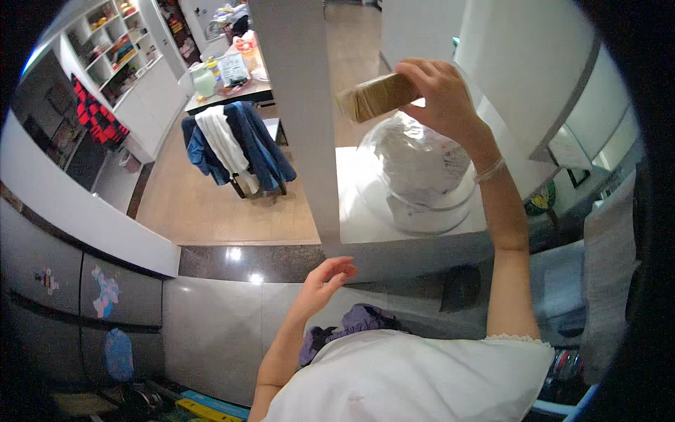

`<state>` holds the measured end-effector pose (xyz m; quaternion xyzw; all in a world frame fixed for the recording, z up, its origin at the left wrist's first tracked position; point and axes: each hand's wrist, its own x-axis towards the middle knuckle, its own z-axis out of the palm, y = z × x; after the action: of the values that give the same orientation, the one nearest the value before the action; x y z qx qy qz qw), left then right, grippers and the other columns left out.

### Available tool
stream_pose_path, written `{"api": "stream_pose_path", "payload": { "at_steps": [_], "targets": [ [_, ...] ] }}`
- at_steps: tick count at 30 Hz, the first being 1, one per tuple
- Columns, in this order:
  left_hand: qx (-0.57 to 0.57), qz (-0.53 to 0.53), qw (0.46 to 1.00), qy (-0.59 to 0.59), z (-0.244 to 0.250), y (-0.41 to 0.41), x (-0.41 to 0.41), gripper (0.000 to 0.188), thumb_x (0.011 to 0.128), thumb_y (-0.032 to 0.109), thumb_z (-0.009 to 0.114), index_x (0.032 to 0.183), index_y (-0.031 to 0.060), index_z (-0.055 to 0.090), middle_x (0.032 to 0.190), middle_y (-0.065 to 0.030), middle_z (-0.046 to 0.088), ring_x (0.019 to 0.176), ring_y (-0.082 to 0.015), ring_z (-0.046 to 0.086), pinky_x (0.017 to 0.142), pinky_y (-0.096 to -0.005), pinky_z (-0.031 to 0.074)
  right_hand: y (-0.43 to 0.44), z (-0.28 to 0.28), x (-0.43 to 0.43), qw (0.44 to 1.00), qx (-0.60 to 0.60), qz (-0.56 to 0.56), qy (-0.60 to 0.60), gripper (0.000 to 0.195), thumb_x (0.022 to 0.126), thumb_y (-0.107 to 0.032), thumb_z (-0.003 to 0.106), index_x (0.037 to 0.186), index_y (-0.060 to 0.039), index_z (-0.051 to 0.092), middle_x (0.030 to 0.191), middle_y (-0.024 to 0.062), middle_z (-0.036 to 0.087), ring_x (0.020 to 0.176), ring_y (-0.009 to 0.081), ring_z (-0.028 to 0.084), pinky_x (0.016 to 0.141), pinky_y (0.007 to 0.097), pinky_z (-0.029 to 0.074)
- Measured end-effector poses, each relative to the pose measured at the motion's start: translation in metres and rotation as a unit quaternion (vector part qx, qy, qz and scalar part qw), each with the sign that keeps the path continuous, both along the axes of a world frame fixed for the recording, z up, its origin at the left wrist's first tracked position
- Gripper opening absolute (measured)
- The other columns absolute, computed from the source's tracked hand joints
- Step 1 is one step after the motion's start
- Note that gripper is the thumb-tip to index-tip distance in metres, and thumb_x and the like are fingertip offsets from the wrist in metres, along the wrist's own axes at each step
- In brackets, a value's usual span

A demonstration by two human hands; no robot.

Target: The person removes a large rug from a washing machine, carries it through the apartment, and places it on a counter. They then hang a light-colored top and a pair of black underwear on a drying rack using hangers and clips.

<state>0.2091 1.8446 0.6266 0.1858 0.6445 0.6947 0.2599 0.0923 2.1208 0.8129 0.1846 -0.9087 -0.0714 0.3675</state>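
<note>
My right hand [443, 100] is raised at the upper right, its fingers wrapped around one end of a brown, block-shaped package [377, 97]. The package looks wrapped in shiny clear film and is held tilted. Below it, a bulky white plastic bag [424, 158] sits with a clear round rim around it on a white ledge [350, 216]. My left hand [327, 277] hovers low in the middle, before my body, with its fingers loosely bent and nothing in them.
A grey-white pillar [295, 105] rises left of the ledge. Beyond it, a chair draped with jeans and a white garment [224, 137] stands by a cluttered table [227, 97]. A dark refrigerator [124, 295] is at the left. A grey cloth [611, 274] hangs at the right.
</note>
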Motion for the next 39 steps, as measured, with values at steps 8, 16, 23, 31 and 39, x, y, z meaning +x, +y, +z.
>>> {"api": "stream_pose_path", "payload": {
  "at_steps": [8, 16, 23, 31, 39],
  "targets": [
    [-0.051, 0.044, 0.889, 0.454, 0.062, 0.078, -0.042, 0.04, 0.076, 0.004, 0.049, 0.115, 0.005, 0.039, 0.113, -0.0132, 0.042, 0.105, -0.0259, 0.04, 0.087, -0.0327, 0.032, 0.054, -0.043, 0.095, 0.925, -0.344, 0.009, -0.16, 0.043, 0.072, -0.024, 0.06, 0.105, -0.0047, 0.042, 0.096, 0.012, 0.053, 0.086, 0.0214, 0.054, 0.074, 0.032, 0.044],
    [-0.236, 0.102, 0.848, 0.464, 0.037, 0.124, -0.095, 0.064, 0.076, 0.016, 0.051, 0.127, 0.0102, 0.013, 0.119, -0.0107, 0.035, 0.114, -0.0263, 0.028, 0.092, -0.0518, 0.011, 0.078, -0.08, 0.107, 0.848, -0.456, 0.065, -0.263, 0.042, 0.075, -0.023, 0.058, 0.107, -0.0031, 0.041, 0.094, 0.0119, 0.052, 0.086, 0.0183, 0.051, 0.073, 0.03, 0.043],
    [-0.166, 0.076, 0.844, 0.504, 0.015, 0.118, -0.095, 0.072, 0.069, 0.017, 0.059, 0.127, 0.0118, 0.017, 0.123, -0.013, 0.03, 0.117, -0.0285, 0.024, 0.092, -0.0452, 0.02, 0.054, -0.086, 0.095, 0.922, -0.218, -0.021, -0.32, 0.045, 0.068, -0.02, 0.062, 0.105, 0.0, 0.046, 0.092, 0.0137, 0.054, 0.085, 0.0238, 0.049, 0.077, 0.0347, 0.038],
    [-0.082, -0.024, 0.881, 0.465, 0.045, 0.078, -0.069, 0.062, 0.07, 0.013, 0.058, 0.123, 0.0036, 0.026, 0.125, -0.0187, 0.028, 0.116, -0.032, 0.025, 0.096, -0.038, 0.022, 0.002, -0.066, 0.116, 0.947, -0.303, -0.001, -0.109, 0.045, 0.069, -0.027, 0.061, 0.102, 0.0012, 0.047, 0.108, 0.0144, 0.045, 0.097, 0.024, 0.046, 0.078, 0.0357, 0.038],
    [0.055, -0.221, 0.902, 0.366, 0.079, -0.1, -0.083, 0.03, 0.077, 0.015, 0.051, 0.104, 0.0019, 0.048, 0.094, -0.0133, 0.052, 0.088, -0.0266, 0.048, 0.078, -0.0349, 0.036, -0.19, -0.069, 0.095, 0.673, -0.505, 0.403, -0.36, 0.027, 0.074, -0.028, 0.056, 0.077, -0.0017, 0.053, 0.062, 0.007, 0.056, 0.058, 0.0194, 0.055, 0.079, 0.0354, 0.036]
  ]
}}
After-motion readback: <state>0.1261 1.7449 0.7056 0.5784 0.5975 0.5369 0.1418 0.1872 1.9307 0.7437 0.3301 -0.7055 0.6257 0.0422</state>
